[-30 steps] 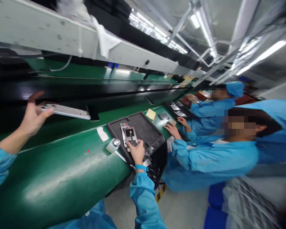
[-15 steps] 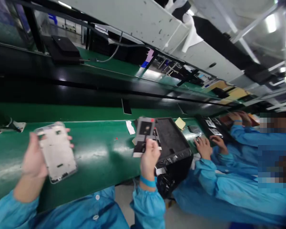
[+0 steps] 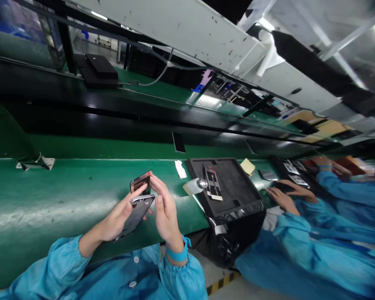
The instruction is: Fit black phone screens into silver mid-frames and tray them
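In front of my body, both hands have come together over the green bench. My left hand grips a phone housing, tilted with its grey edge upward. Beyond it a thin dark phone panel with a red tab stands tilted, held in the fingers of my right hand. A small gap shows between panel and housing at the top; lower down, fingers hide how they meet. Right of my hands, a similar phone panel with red marks lies in a black foam tray.
A white bottle with a metal cap stands by the tray's left edge. Crumpled white paper and a yellow pad lie nearby. A dark phone rests farther back. Co-workers' hands are at the right; a metal bracket sits left.
My left hand has moved right and turned the housing from its white face to its edge. My right hand has brought the panel left from over the tray, uncovering the bottle.
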`<state>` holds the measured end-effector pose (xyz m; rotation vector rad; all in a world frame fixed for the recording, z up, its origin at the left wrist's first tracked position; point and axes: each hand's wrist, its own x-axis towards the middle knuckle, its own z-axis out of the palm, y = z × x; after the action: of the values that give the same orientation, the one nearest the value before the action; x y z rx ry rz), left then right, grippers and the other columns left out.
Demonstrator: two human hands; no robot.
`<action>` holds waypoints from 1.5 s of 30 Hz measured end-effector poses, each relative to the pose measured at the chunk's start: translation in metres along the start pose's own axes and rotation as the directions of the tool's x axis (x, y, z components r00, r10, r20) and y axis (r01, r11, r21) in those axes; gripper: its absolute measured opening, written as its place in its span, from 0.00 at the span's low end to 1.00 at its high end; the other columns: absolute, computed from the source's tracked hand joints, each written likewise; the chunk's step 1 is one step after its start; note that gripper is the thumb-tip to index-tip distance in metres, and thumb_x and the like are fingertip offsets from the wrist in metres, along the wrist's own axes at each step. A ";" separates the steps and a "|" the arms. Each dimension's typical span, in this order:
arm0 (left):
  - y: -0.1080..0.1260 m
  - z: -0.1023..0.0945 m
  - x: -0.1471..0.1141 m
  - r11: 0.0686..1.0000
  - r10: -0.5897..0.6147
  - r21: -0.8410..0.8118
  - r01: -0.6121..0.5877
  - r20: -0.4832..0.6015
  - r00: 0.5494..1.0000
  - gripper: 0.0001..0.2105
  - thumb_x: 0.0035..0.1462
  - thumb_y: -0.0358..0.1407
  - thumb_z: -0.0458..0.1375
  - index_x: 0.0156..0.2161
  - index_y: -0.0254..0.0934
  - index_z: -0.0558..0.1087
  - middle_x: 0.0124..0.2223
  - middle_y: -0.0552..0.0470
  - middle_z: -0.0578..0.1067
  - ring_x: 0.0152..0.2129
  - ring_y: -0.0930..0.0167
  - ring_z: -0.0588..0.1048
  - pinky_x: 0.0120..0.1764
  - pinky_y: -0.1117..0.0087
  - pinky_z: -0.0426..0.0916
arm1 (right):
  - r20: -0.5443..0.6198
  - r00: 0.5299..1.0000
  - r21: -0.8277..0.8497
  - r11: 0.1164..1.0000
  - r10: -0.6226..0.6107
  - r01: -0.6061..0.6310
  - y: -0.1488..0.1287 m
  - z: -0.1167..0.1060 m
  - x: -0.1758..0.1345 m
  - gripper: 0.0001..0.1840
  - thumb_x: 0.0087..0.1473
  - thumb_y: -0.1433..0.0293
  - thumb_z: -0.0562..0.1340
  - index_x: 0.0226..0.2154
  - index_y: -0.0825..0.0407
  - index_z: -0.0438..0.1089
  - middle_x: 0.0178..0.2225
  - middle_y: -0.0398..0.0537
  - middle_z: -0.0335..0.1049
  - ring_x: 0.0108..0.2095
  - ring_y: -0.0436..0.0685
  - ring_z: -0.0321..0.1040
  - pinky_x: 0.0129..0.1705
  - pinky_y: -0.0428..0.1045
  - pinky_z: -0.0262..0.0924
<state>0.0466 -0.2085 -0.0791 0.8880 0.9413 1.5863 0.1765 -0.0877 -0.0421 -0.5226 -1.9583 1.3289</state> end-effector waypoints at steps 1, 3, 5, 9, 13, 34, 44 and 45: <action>-0.001 -0.001 -0.001 0.992 0.064 0.109 -0.065 0.008 0.998 0.35 0.72 0.58 0.47 0.77 0.48 0.55 0.71 0.37 0.68 0.52 0.56 0.79 0.54 0.58 0.75 | 0.009 1.000 0.030 0.999 -0.014 0.013 -0.005 0.002 0.003 0.27 0.74 0.48 0.53 0.64 0.43 0.70 0.69 0.53 0.66 0.69 0.65 0.63 0.70 0.64 0.59; -0.001 -0.003 -0.001 0.934 0.177 0.307 -0.185 0.055 0.983 0.31 0.75 0.54 0.45 0.78 0.54 0.51 0.79 0.44 0.53 0.63 0.53 0.72 0.62 0.55 0.71 | -0.035 0.999 0.090 0.996 -0.010 0.013 -0.013 0.009 0.007 0.27 0.74 0.49 0.54 0.65 0.43 0.70 0.68 0.54 0.68 0.69 0.65 0.64 0.71 0.65 0.58; 0.000 -0.004 -0.001 0.852 0.241 0.450 -0.268 0.119 0.963 0.31 0.75 0.52 0.45 0.78 0.57 0.45 0.81 0.49 0.45 0.71 0.50 0.62 0.68 0.52 0.64 | -0.105 0.994 0.146 0.989 0.009 0.006 -0.015 0.017 0.011 0.24 0.73 0.50 0.56 0.61 0.45 0.71 0.64 0.55 0.71 0.66 0.66 0.67 0.69 0.65 0.60; 0.006 -0.003 0.001 0.740 0.286 0.571 -0.357 0.213 0.934 0.34 0.75 0.52 0.44 0.79 0.54 0.39 0.81 0.50 0.38 0.77 0.51 0.45 0.74 0.49 0.51 | -0.188 0.982 0.159 0.987 0.000 0.030 -0.019 0.024 0.020 0.10 0.71 0.58 0.62 0.43 0.46 0.74 0.49 0.52 0.75 0.54 0.61 0.73 0.58 0.58 0.67; 0.000 -0.001 0.002 0.737 0.288 0.560 -0.380 0.249 0.925 0.33 0.76 0.51 0.43 0.79 0.52 0.40 0.81 0.47 0.38 0.77 0.51 0.46 0.75 0.49 0.50 | -0.147 0.989 0.129 0.992 0.011 0.008 -0.024 0.012 0.021 0.12 0.70 0.62 0.62 0.34 0.47 0.69 0.43 0.48 0.72 0.47 0.58 0.70 0.52 0.53 0.65; -0.010 -0.004 0.008 0.994 0.012 0.110 0.020 -0.287 0.958 0.40 0.69 0.62 0.50 0.77 0.40 0.57 0.54 0.36 0.80 0.42 0.57 0.80 0.51 0.54 0.74 | -0.192 0.951 -0.471 0.828 0.243 -0.306 0.165 -0.081 0.040 0.16 0.62 0.57 0.65 0.28 0.48 0.68 0.41 0.52 0.71 0.48 0.63 0.68 0.56 0.59 0.62; -0.011 -0.006 0.007 0.990 -0.035 0.124 0.074 -0.287 0.957 0.41 0.69 0.63 0.48 0.77 0.41 0.54 0.53 0.37 0.80 0.44 0.57 0.80 0.50 0.56 0.73 | -0.234 0.952 -0.603 0.739 0.198 -0.301 0.160 -0.067 0.034 0.15 0.66 0.57 0.63 0.32 0.48 0.66 0.43 0.54 0.67 0.47 0.65 0.64 0.55 0.59 0.59; -0.012 -0.006 0.007 0.989 -0.046 0.123 0.086 -0.298 0.954 0.42 0.69 0.64 0.49 0.78 0.41 0.54 0.54 0.36 0.80 0.43 0.57 0.80 0.48 0.56 0.73 | -0.252 0.949 -0.607 0.732 0.192 -0.309 0.159 -0.064 0.034 0.16 0.66 0.55 0.63 0.32 0.48 0.66 0.43 0.54 0.66 0.47 0.65 0.64 0.54 0.59 0.59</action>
<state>0.0444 -0.2011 -0.0919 0.7135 1.2883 1.6396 0.1922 0.0378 -0.1624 -1.2320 -2.2235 0.6751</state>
